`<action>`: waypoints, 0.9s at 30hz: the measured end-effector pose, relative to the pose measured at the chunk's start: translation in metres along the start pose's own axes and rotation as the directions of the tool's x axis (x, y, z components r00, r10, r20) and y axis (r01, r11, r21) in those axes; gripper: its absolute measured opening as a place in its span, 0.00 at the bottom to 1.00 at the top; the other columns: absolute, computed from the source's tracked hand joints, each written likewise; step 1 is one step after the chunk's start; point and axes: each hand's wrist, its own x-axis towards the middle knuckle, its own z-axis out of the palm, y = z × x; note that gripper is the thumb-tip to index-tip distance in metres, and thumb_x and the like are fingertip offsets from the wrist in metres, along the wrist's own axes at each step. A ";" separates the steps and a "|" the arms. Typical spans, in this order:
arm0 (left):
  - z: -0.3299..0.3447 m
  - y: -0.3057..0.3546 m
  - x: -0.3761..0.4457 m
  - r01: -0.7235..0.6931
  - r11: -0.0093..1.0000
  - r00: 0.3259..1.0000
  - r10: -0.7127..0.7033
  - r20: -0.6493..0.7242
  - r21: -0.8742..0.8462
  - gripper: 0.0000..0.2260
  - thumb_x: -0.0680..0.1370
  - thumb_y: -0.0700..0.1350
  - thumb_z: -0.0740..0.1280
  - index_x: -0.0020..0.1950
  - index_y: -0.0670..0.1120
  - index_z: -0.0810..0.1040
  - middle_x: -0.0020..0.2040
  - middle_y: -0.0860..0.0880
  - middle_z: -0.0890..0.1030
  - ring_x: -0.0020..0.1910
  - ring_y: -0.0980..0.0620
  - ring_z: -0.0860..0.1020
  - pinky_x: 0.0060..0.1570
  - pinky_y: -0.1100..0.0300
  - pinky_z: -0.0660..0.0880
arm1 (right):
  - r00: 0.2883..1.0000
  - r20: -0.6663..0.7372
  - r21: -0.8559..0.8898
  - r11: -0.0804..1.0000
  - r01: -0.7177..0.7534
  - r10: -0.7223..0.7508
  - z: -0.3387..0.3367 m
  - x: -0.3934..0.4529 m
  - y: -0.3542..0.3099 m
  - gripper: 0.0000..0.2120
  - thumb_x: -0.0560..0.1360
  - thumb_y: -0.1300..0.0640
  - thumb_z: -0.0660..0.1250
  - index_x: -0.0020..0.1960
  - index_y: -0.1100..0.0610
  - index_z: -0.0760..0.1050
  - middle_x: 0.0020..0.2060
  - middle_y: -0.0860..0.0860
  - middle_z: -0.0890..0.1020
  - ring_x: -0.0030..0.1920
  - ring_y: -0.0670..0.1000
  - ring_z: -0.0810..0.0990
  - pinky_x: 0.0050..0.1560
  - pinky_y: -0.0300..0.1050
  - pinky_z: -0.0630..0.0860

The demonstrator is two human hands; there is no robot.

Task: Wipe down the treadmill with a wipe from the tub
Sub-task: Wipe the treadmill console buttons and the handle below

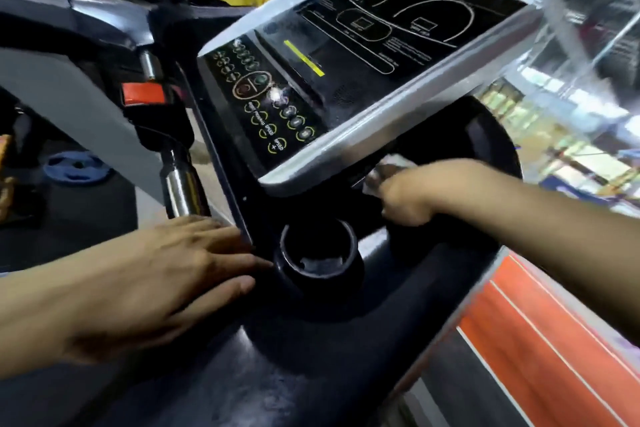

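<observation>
Head camera is looking down on the right hand (408, 196), whose fingers are curling round a crumpled white wipe (382, 172) and pressing it against the black moulding just under the silver lower edge of the treadmill console (332, 80). Outward from there, the left hand (166, 274) is lying flat with its fingers spread and straight on the black tray surface just left of the cup holder (318, 258), holding nothing and seemingly bracing the body.

Taking the cup holder as the landmark: the wipe is sitting above and to its right, the console panel with its buttons is rising directly above it, and a chrome handrail post (181, 184) is standing to its upper left. An orange-striped side panel (554, 340) is running off to its lower right.

By my judgement the wiping step itself is under way, working along the recess beneath the console. The next move is likely calling for sweeping the wipe down across the tray and into the cup holder, keeping the cloth bunched under the fingertips.

Counting: two hands, one wipe, one console, one cup holder. The tub is not showing anywhere in this view.
</observation>
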 end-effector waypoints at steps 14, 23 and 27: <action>0.026 -0.025 -0.004 -0.016 0.973 0.999 0.005 -0.051 -0.229 0.23 0.86 0.62 0.42 0.75 0.63 0.69 0.73 0.65 0.72 0.78 0.60 0.61 0.75 0.52 0.57 | 0.996 0.093 0.103 0.994 -0.025 0.015 0.014 0.027 -0.033 0.23 0.82 0.57 0.59 0.76 0.59 0.66 0.77 0.58 0.65 0.78 0.59 0.62 0.75 0.49 0.63; 0.027 -0.025 -0.006 -0.026 0.976 0.997 0.009 -0.077 -0.216 0.23 0.86 0.60 0.44 0.72 0.60 0.72 0.67 0.63 0.77 0.74 0.57 0.68 0.72 0.55 0.59 | 0.969 0.240 0.192 0.975 -0.116 0.068 0.003 -0.029 -0.018 0.20 0.86 0.56 0.52 0.76 0.58 0.67 0.75 0.60 0.67 0.74 0.61 0.67 0.75 0.54 0.63; 0.028 -0.026 -0.006 -0.036 0.974 0.997 0.019 -0.077 -0.223 0.24 0.86 0.61 0.43 0.72 0.60 0.73 0.66 0.63 0.77 0.74 0.57 0.68 0.72 0.54 0.59 | 0.937 0.303 0.491 0.871 0.005 -0.176 -0.021 -0.065 -0.058 0.18 0.84 0.43 0.57 0.65 0.51 0.79 0.65 0.48 0.79 0.66 0.53 0.76 0.72 0.51 0.68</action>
